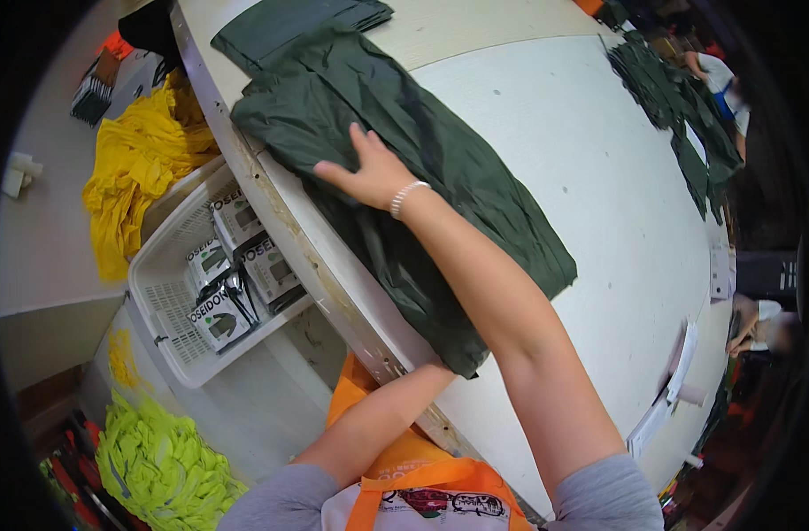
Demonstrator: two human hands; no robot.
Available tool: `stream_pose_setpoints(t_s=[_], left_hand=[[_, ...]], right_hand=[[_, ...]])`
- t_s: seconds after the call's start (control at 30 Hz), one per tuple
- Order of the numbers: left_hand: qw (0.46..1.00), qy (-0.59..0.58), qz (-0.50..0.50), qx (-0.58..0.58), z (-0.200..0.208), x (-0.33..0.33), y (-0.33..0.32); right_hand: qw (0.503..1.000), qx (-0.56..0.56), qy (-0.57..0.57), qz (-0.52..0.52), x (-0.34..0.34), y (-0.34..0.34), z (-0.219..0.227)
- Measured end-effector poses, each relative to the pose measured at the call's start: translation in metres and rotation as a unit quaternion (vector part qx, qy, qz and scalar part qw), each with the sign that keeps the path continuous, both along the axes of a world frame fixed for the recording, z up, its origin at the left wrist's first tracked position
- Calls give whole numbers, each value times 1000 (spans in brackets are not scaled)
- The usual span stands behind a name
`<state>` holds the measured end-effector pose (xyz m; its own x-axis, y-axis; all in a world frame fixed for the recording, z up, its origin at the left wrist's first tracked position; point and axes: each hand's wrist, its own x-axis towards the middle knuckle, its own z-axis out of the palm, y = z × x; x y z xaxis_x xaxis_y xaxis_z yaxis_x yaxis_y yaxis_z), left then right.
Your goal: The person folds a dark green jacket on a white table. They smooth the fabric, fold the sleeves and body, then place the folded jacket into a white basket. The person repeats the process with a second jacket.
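Observation:
A dark green garment (440, 168) of thin, shiny, crinkled fabric lies folded lengthwise in a long strip on the white table. My right hand (375, 173), with a pale coiled band at the wrist, rests on its upper part; the thumb and fingers are spread. My left forearm (391, 407) reaches to the garment's near end, where the fabric covers the hand, so its fingers are hidden. Beyond the strip's far end sits another flat, folded dark green piece (285, 31), partly overlapped by it.
Left of the table edge, a white plastic basket (157, 305) holds several packaged items. A yellow fabric heap (139, 159) lies beyond it, a neon yellow-green heap (161, 465) nearer. Papers (666, 394) lie at right; other people (719, 75) work across the table beside dark green garments (657, 93).

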<state>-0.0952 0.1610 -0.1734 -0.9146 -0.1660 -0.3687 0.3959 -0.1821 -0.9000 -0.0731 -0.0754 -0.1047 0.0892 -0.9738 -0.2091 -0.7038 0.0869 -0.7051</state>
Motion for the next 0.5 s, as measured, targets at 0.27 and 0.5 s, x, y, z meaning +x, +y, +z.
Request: stream_pose_setpoints(t_s=[0.27, 0.5], left_hand=[[999, -35, -19, -17, 14, 11, -3], [994, -43, -97, -41, 37, 18, 16]], right_hand=[[938, -125, -53, -318, -238, 171, 41], [897, -179, -27, -404, -229, 276, -21]])
